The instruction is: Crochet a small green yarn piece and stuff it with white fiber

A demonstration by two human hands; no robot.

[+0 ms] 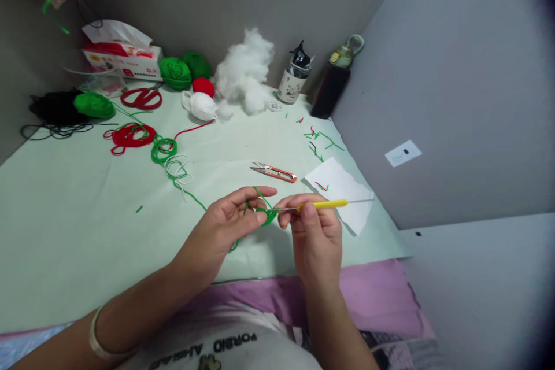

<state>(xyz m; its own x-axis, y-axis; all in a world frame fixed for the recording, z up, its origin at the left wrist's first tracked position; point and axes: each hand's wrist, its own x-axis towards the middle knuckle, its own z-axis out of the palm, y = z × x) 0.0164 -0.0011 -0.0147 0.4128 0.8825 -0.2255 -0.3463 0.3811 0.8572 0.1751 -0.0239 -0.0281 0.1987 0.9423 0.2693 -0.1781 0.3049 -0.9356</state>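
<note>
Between the thumb and fingers of my left hand [234, 217] is a small green crochet piece [271, 217]. Green working yarn [195, 199] runs over that hand's index finger and trails back left to a loose green coil [163, 150]. My right hand [318, 231] pinches a crochet hook [323, 204] by its yellow grip. The hook's metal tip points left and meets the green piece; whether it passes through a stitch is too small to tell. Just beyond my hands lie orange thread snips [277, 173].
Along the back stand a tissue box [143, 60], green yarn balls [176, 72], white stuffing [245, 72], a pen cup [291, 84] and a bottle [342, 58] behind a dark phone [329, 92]. Red-handled scissors [141, 99] lie left. Yarn scraps surround white paper [340, 188] by the right wall.
</note>
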